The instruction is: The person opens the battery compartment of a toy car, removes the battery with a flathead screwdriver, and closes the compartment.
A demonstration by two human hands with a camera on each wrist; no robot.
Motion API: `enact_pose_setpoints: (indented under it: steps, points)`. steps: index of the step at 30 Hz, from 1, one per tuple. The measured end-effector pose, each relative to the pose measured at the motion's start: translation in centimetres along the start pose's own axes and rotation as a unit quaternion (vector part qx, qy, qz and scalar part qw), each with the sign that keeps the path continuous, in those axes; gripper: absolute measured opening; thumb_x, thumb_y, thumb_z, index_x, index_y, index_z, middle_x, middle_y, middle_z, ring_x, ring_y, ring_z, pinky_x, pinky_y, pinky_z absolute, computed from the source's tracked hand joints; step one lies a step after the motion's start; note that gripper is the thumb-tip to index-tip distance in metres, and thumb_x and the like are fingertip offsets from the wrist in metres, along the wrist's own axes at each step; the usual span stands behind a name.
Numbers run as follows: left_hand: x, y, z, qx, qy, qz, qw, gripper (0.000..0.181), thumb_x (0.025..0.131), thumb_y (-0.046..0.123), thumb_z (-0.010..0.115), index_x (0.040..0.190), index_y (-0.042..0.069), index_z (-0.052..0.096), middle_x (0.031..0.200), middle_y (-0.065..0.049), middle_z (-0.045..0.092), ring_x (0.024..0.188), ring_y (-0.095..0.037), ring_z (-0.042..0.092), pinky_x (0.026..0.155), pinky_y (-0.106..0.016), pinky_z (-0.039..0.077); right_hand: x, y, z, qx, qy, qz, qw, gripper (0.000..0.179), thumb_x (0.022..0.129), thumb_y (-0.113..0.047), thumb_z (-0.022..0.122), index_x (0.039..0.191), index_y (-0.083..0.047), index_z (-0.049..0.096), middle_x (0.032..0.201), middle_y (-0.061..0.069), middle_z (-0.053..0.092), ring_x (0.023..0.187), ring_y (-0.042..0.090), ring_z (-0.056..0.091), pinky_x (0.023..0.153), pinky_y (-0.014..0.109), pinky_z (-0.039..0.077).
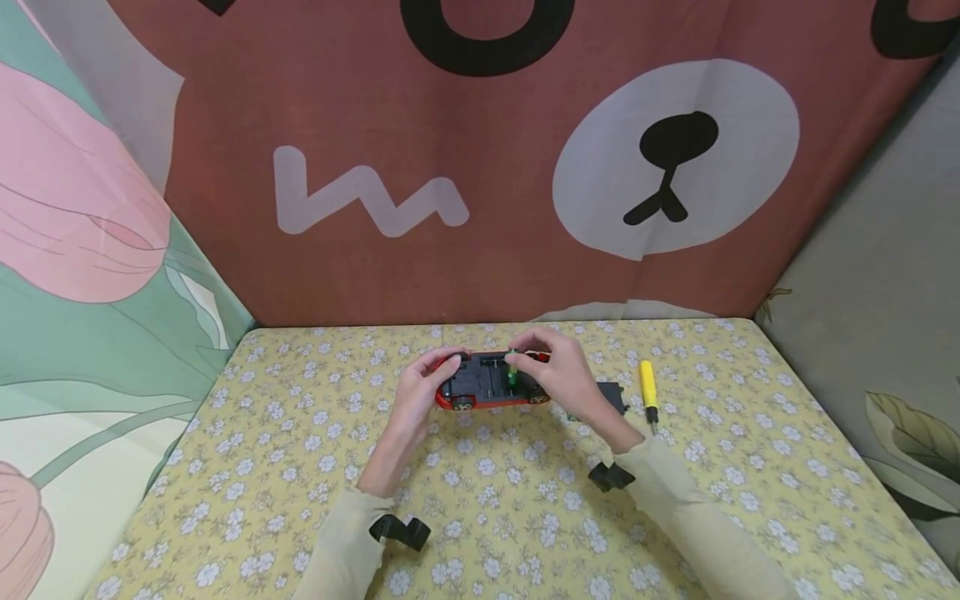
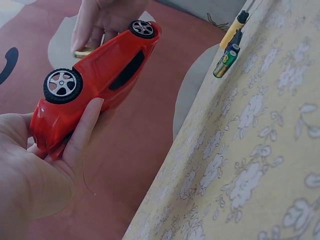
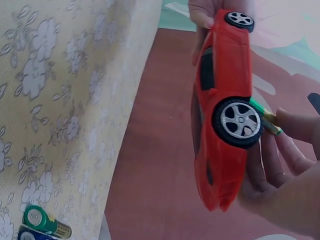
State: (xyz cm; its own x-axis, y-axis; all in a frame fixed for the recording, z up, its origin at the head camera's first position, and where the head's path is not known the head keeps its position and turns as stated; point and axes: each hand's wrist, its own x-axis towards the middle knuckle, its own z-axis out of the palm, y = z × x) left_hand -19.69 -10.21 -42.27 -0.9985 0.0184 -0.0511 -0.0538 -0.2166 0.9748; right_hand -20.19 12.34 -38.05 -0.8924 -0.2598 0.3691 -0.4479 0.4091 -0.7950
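Observation:
A red toy car (image 1: pixel 491 404) is held above the table with its black underside facing up and an uncovered battery compartment (image 1: pixel 492 377) showing. My left hand (image 1: pixel 414 390) grips one end of the car, its thumb on the underside. Over the compartment, my right hand (image 1: pixel 564 372) pinches a green battery (image 3: pixel 263 112) between thumb and fingers. In the right wrist view this battery stands tilted, sticking out of the car's underside behind a wheel (image 3: pixel 239 123). How deep its lower end sits is hidden by the car.
On the table, right of the car, lies a dark flat piece (image 1: pixel 612 395), partly behind my right forearm. Batteries (image 3: pixel 47 220) lie there too, one green. Farther right is a yellow-handled screwdriver (image 1: pixel 648 387). A bear-patterned cloth (image 1: pixel 510 275) hangs behind the table.

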Motion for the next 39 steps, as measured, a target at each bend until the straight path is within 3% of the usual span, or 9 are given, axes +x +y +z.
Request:
enact_pose_setpoints:
  steps: [6,13,23,39]
  points:
    - [0.1,-0.1,0.0,-0.001,-0.001,0.005,1.0,0.042,0.1,0.018,0.071,0.133,-0.007,0.064,0.119,-0.013,0.067,0.099,-0.02,0.07,0.078,-0.03,0.061,0.1,0.1,-0.9,0.052,0.022,0.019,0.9982,0.015,0.098,-0.01,0.073,0.111,-0.001,0.072,0.107,0.01,0.07,0.097,0.024,0.069,0.086,0.038,0.059]
    - [0.0,-0.1,-0.1,-0.005,-0.002,0.01,0.9999,0.041,0.1,0.018,0.07,0.132,-0.007,0.065,0.12,-0.013,0.068,0.099,-0.019,0.07,0.079,-0.029,0.061,0.1,0.3,-1.8,0.089,0.041,0.036,0.9945,0.018,0.1,-0.012,0.071,0.113,0.0,0.073,0.108,0.015,0.07,0.092,0.028,0.072,0.078,0.034,0.062]
    - [-0.2,0.2,-0.2,-0.005,-0.001,0.005,1.0,0.037,0.1,0.017,0.071,0.131,-0.002,0.068,0.12,-0.011,0.067,0.099,-0.02,0.069,0.078,-0.03,0.061,0.0,1.2,-3.0,0.103,0.068,0.06,0.9906,0.024,0.099,-0.017,0.073,0.115,0.0,0.076,0.108,0.017,0.073,0.085,0.012,0.07,0.076,0.032,0.062]
    - [-0.1,0.3,-0.2,-0.006,0.01,0.008,0.9999,0.033,0.099,0.016,0.072,0.127,0.0,0.071,0.113,-0.008,0.071,0.096,-0.019,0.07,0.078,-0.03,0.061,-1.3,3.7,-5.1,0.124,0.086,0.124,0.9808,0.031,0.099,-0.019,0.074,0.117,0.007,0.073,0.109,0.019,0.071,0.089,0.01,0.07,0.081,0.036,0.062]
